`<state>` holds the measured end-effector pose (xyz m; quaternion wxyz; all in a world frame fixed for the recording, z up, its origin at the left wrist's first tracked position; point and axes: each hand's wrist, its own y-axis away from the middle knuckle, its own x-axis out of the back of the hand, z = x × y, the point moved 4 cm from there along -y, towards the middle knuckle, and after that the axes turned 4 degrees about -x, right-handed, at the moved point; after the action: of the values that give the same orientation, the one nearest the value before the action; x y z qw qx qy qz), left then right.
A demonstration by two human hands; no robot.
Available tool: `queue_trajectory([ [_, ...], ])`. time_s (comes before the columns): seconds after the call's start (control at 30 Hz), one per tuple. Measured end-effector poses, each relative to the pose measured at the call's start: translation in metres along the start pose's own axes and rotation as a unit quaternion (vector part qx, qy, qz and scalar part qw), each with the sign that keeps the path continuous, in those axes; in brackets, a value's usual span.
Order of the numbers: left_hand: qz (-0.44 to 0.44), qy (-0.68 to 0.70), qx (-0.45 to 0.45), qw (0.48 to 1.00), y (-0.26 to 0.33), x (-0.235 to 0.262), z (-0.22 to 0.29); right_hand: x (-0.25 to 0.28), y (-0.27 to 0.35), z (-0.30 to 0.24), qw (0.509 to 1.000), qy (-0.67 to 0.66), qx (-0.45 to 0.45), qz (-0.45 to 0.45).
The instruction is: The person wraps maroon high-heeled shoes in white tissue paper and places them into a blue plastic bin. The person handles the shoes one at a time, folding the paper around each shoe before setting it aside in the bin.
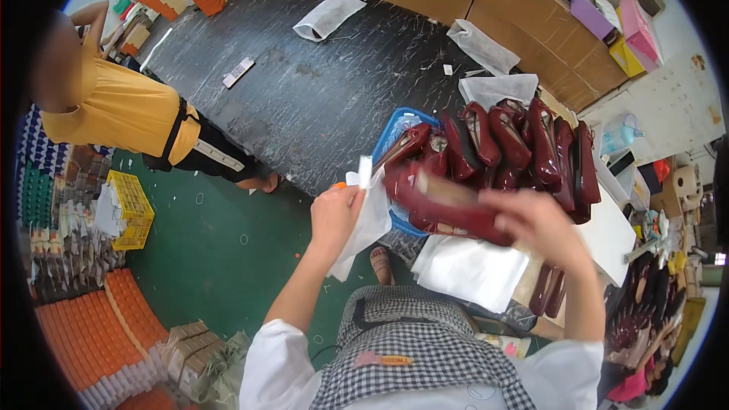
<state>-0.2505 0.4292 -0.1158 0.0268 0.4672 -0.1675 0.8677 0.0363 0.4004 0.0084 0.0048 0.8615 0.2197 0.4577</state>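
Left hand (334, 216): fingers curled in, pinching a thin white bag (368, 224) that hung below the fist. A small orange item (339, 184) showed at the thumb; couldn't tell what it was. Right hand (535, 220): blurred, thumb and fingers partly closed on one end of a glossy dark red shoe (448, 209). Exact finger contact unclear. That shoe lay roughly level in front of the blue basket (401, 115), its free end near the white bag, a gap between the two.

Pile of similar red shoes (516, 133) filled the basket and spread past its right side, blocking the view of most of the basket. Stack of white bags (471, 273) sat at the near table edge, just below the held shoe. Another pair of red shoes (548, 291) lay right of the stack, partly behind the right forearm.

Black table (304, 99) was scuffed; it carried a phone-like slab (238, 73) and a loose white pouch (329, 15) toward the far side. Cardboard panels (547, 38) walled the back. Green floor (228, 250), yellow crate (133, 212) to the left, person in a yellow top (125, 110) standing at the table's left end.
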Motion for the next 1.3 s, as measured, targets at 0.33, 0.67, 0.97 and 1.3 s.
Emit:
queue_trajectory([
  [0.33, 0.007, 0.273, 0.030, 0.962, 0.027, 0.033, 0.056, -0.139, -0.099, -0.008, 0.653, -0.749, -0.032, 0.111],
  [0.67, 0.020, 0.531, 0.324, 0.783, 0.012, -0.013, 0.000, -0.157, -0.070, 0.025, 0.892, -0.446, -0.079, -0.011],
  [0.97, -0.088, 0.518, 0.286, 0.801, 0.022, -0.045, 0.041, -0.151, -0.057, 0.015, 0.913, -0.402, -0.062, 0.033],
  [1.3, -0.038, 0.425, 0.211, 0.880, 0.006, -0.026, 0.018, -0.097, -0.050, 0.064, 0.985, 0.077, -0.039, 0.151],
])
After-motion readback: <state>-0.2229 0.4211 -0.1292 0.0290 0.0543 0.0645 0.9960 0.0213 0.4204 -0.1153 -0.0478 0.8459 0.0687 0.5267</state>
